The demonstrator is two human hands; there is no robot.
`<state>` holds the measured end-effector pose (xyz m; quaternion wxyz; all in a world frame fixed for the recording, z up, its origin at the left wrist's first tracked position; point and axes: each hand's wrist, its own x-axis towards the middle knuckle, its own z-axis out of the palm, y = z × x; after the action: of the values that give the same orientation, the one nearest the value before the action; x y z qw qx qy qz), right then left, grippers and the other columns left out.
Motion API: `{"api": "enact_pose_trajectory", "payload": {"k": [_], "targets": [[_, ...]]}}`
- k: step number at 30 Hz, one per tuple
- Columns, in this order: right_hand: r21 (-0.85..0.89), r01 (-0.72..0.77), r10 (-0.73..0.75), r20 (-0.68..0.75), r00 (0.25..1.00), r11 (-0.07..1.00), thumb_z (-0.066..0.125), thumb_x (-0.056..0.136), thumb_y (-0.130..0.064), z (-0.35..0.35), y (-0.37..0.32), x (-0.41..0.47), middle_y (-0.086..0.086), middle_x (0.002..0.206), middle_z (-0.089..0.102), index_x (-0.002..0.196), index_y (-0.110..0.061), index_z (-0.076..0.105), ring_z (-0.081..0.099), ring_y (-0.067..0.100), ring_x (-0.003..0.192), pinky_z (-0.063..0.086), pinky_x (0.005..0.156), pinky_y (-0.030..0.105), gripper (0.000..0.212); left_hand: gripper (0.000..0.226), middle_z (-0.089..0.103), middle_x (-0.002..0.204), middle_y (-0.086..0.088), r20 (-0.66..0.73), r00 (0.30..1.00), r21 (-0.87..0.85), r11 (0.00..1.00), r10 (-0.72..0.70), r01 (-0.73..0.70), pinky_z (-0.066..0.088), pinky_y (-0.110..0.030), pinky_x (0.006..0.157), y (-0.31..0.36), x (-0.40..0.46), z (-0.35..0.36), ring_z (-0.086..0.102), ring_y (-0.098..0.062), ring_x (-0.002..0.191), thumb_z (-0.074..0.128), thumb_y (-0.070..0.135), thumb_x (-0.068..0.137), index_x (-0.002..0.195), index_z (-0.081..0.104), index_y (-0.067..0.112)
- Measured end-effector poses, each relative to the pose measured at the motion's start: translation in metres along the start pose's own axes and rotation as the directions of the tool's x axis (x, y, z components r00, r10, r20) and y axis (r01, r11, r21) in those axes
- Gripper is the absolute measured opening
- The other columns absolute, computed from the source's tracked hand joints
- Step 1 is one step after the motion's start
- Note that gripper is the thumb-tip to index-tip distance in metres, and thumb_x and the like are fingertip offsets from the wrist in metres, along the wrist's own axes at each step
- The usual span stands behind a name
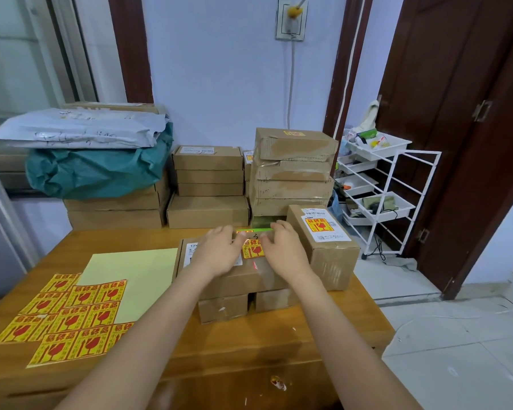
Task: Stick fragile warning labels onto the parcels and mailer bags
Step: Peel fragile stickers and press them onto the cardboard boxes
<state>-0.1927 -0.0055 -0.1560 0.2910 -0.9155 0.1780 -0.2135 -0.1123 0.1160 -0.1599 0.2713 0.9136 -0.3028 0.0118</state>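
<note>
A yellow and red fragile label (pixel 253 248) lies on top of a flat cardboard parcel (pixel 234 279) at the table's middle. My left hand (pixel 218 251) rests on the parcel's top to the left of the label, fingers reaching its edge. My right hand (pixel 283 247) presses the label's right side with straight fingers. This parcel sits on two smaller boxes (pixel 222 307). To the right stands a taller parcel (pixel 323 247) bearing a fragile label on its top. Sheets of fragile labels (pixel 71 315) lie on the table's left part.
A pale yellow backing sheet (pixel 137 276) lies beside the labels on the wooden table (pixel 279 338). Stacks of cardboard boxes (pixel 290 170), a teal mailer bag (pixel 95 170) and grey mailer bags (pixel 77 128) line the back. A white wire rack (pixel 379 190) stands at the right.
</note>
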Motion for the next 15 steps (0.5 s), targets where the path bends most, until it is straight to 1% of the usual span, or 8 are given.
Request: {"api": "enact_pose_trajectory", "payload": {"k": [2,4,6,8,11,15], "targets": [[-0.015,-0.069,0.07,0.086,0.994,0.998,0.043,0.099,-0.028,0.001,0.0,0.006,0.013,0.14,0.04,0.124,0.0,0.053,0.043,0.029,0.126,0.039,0.1,0.038,0.039,0.042,0.057,0.118,-0.008,-0.02,1.0,-0.001,1.0,0.005,-0.005,0.04,-0.036,0.094,-0.002,-0.002,0.002,0.046,-0.022,0.112,0.032,0.04,0.101,0.119,0.054,0.009],[-0.033,-0.097,0.101,0.125,0.987,0.995,0.044,0.097,-0.036,0.004,0.002,0.007,0.011,0.143,0.037,0.122,0.0,0.053,0.047,0.028,0.122,0.043,0.095,0.037,0.044,0.042,0.057,0.12,-0.007,-0.029,0.999,0.032,0.999,0.016,-0.015,0.04,-0.036,0.095,-0.002,-0.003,0.005,0.046,-0.023,0.114,0.034,0.042,0.1,0.118,0.053,0.01],[-0.05,-0.094,0.098,0.107,0.989,0.994,0.045,0.096,-0.042,0.006,0.004,0.003,0.008,0.145,0.036,0.125,-0.002,0.051,0.048,0.025,0.12,0.042,0.087,0.034,0.05,0.042,0.056,0.121,-0.007,-0.03,0.999,0.079,0.997,0.02,-0.017,0.039,-0.036,0.096,0.0,-0.004,0.008,0.045,-0.023,0.116,0.035,0.044,0.099,0.118,0.053,0.01],[-0.058,-0.093,0.097,0.063,0.993,0.994,0.043,0.097,-0.046,0.006,0.005,-0.002,0.004,0.147,0.035,0.129,-0.004,0.05,0.048,0.023,0.122,0.04,0.084,0.033,0.054,0.043,0.056,0.121,-0.007,-0.039,0.999,0.107,0.994,0.022,-0.018,0.038,-0.036,0.097,0.001,-0.004,0.009,0.046,-0.024,0.115,0.035,0.046,0.099,0.117,0.053,0.011],[-0.073,-0.087,0.09,0.037,0.995,0.994,0.038,0.097,-0.05,0.006,0.005,-0.005,0.002,0.148,0.035,0.13,-0.006,0.05,0.046,0.022,0.124,0.041,0.085,0.034,0.056,0.043,0.057,0.121,-0.006,-0.047,0.999,0.083,0.996,0.02,-0.016,0.039,-0.036,0.097,0.002,-0.004,0.008,0.047,-0.023,0.115,0.037,0.046,0.098,0.118,0.052,0.011],[-0.163,-0.065,0.076,0.063,0.995,0.984,0.04,0.096,-0.05,0.008,0.005,-0.006,0.0,0.15,0.031,0.137,-0.009,0.043,0.045,0.023,0.125,0.042,0.089,0.035,0.058,0.04,0.056,0.122,-0.006,-0.042,0.999,0.088,0.996,0.022,-0.018,0.037,-0.036,0.098,0.002,-0.003,0.007,0.046,-0.023,0.116,0.04,0.043,0.098,0.119,0.051,0.011]]}}
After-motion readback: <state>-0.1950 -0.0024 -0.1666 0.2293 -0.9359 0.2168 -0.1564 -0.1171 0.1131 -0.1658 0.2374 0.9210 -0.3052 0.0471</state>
